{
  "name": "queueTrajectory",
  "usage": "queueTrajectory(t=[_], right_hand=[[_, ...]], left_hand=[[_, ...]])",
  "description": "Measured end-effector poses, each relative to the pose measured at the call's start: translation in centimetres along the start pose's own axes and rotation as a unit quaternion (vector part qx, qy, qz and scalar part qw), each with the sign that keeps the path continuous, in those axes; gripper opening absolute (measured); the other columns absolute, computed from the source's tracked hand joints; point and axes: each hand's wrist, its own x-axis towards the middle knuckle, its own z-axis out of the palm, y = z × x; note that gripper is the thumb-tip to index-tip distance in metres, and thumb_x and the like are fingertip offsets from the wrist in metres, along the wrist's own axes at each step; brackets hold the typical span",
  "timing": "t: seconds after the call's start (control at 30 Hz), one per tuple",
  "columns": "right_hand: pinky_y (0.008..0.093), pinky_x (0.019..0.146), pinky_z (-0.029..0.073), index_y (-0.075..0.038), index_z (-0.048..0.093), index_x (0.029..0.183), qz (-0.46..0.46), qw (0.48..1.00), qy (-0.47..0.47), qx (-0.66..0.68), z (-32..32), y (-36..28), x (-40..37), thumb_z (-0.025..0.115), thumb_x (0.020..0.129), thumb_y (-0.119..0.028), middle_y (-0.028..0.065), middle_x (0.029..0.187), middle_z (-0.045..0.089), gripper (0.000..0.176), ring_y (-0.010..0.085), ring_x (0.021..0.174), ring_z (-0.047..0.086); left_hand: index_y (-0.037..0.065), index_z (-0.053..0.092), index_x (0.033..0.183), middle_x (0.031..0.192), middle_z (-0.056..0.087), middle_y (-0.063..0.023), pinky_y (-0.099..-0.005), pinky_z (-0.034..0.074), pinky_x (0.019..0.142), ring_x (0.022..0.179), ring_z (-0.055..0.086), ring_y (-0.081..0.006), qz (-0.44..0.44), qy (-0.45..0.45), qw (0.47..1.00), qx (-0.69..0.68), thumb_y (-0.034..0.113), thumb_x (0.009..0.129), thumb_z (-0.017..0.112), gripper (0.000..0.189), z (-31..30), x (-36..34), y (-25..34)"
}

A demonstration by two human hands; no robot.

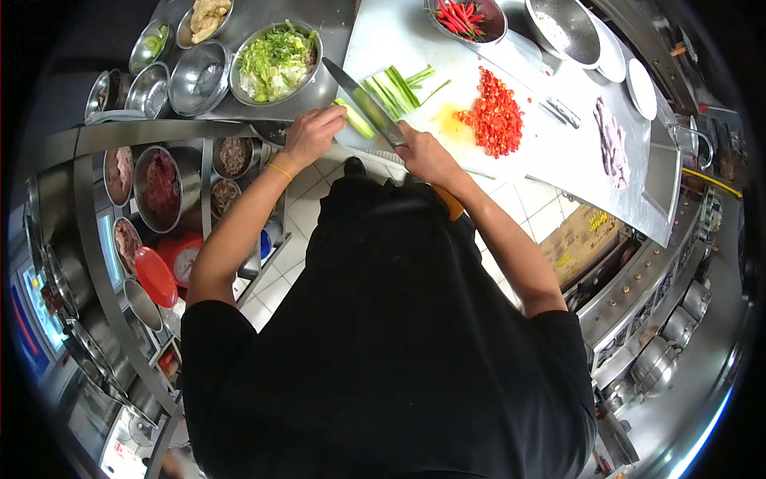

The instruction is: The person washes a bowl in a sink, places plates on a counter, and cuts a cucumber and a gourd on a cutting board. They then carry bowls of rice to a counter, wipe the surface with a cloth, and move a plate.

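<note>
Six metal bowls, one holding shredded greens (278, 64), are grouped on the steel surface (339, 25) at the left of a restaurant kitchen. Beside them, a cook's left grip (313, 134) is drawn together at one green strip (356, 120); whether it pinches the strip cannot be told. One knife (363, 102) slants over the white board (377, 36), its handle closed inside the right grip (425, 157). Clean slicing here calls for curled fingertips, a thumb tucked behind them, a strip held flat and a smooth, level stroke clear of the knuckles. Just right of the blade lies a cluster of green strips (392, 89), several in number but overlapping too closely for an exact count. Next comes one pile of chopped red chili (493, 116), its pieces too many to count, below one bowl of whole chilies (467, 17). Farther right are one colander (562, 30), two white plates (641, 89) and one piece of pale meat (610, 144).
</note>
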Motion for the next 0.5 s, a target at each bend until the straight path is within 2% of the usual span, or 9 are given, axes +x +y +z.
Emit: queueTrajectory(t=[0.07, 0.1, 0.17, 0.2, 0.27, 0.33, 0.5], right_hand=[[0.0512, 0.069, 0.047, 0.001, 0.044, 0.108, 0.012, 0.999, -0.017, -0.032, -1.2, -0.2, -0.4, 0.056, 0.08, -0.009, 0.029, 0.074, 0.06, 0.033, 0.0449, 0.074, 0.059], [0.0512, 0.069, 0.047, 0.001, 0.044, 0.108, 0.009, 0.999, -0.021, -0.033, -1.5, -0.3, -0.6, 0.056, 0.08, -0.009, 0.029, 0.074, 0.06, 0.033, 0.0449, 0.074, 0.059], [0.0516, 0.068, 0.047, 0.0, 0.044, 0.106, 0.047, 0.995, -0.019, -0.083, -2.2, -0.7, -0.9, 0.055, 0.081, -0.01, 0.0284, 0.074, 0.06, 0.03, 0.0445, 0.074, 0.06], [0.0517, 0.066, 0.047, -0.001, 0.044, 0.103, 0.055, 0.993, -0.016, -0.107, -2.5, -1.2, -1.0, 0.055, 0.082, -0.011, 0.0275, 0.072, 0.06, 0.026, 0.0439, 0.071, 0.06], [0.0515, 0.064, 0.047, -0.001, 0.044, 0.102, 0.048, 0.991, -0.018, -0.12, -2.9, -2.1, -1.5, 0.054, 0.082, -0.011, 0.027, 0.07, 0.06, 0.025, 0.0437, 0.069, 0.06], [0.051, 0.061, 0.048, -0.001, 0.044, 0.1, 0.033, 0.991, -0.005, -0.129, -2.6, -2.8, -2.5, 0.052, 0.08, -0.007, 0.0263, 0.066, 0.059, 0.022, 0.0435, 0.064, 0.06], [0.052, 0.063, 0.049, 0.002, 0.044, 0.095, 0.056, 0.987, -0.042, -0.147, -2.3, -3.9, -4.2, 0.048, 0.074, 0.0, 0.0282, 0.064, 0.059, 0.022, 0.0446, 0.064, 0.06]], left_hand=[[0.001, 0.061, 0.08, 0.097, 0.062, -0.0059, -0.0343, 0.051, 0.062, 0.076, 0.063, -0.0244, -0.065, 0.005, 0.998, -0.01, 0.0, 0.076, 0.062, 0.004, -0.3, -0.1, 0.6], [0.001, 0.061, 0.08, 0.097, 0.062, -0.0059, -0.0343, 0.051, 0.062, 0.076, 0.063, -0.0244, -0.07, 0.006, 0.998, -0.007, 0.0, 0.076, 0.062, 0.004, -0.5, 0.1, 0.9], [0.004, 0.063, 0.087, 0.101, 0.061, -0.005, -0.0349, 0.052, 0.064, 0.077, 0.063, -0.0248, -0.104, 0.006, 0.994, -0.019, -0.004, 0.074, 0.058, 0.016, -0.7, 0.7, 1.2], [0.004, 0.063, 0.087, 0.101, 0.061, -0.005, -0.0349, 0.052, 0.064, 0.077, 0.063, -0.0248, -0.106, 0.009, 0.994, -0.017, -0.004, 0.074, 0.058, 0.016, -0.6, 0.7, 1.1], [0.005, 0.064, 0.092, 0.101, 0.061, -0.0052, -0.0349, 0.053, 0.066, 0.079, 0.064, -0.0251, -0.089, -0.003, 0.996, -0.03, -0.008, 0.071, 0.055, 0.027, -0.3, 0.7, 0.8], [0.005, 0.064, 0.092, 0.102, 0.061, -0.0056, -0.0348, 0.053, 0.067, 0.08, 0.064, -0.0251, -0.085, 0.0, 0.996, -0.034, -0.009, 0.069, 0.053, 0.029, 0.0, 0.6, 0.5], [0.004, 0.064, 0.093, 0.107, 0.059, -0.0074, -0.0355, 0.053, 0.069, 0.084, 0.064, -0.026, -0.081, -0.017, 0.996, -0.044, -0.01, 0.067, 0.052, 0.032, 0.0, 0.7, 0.8]])
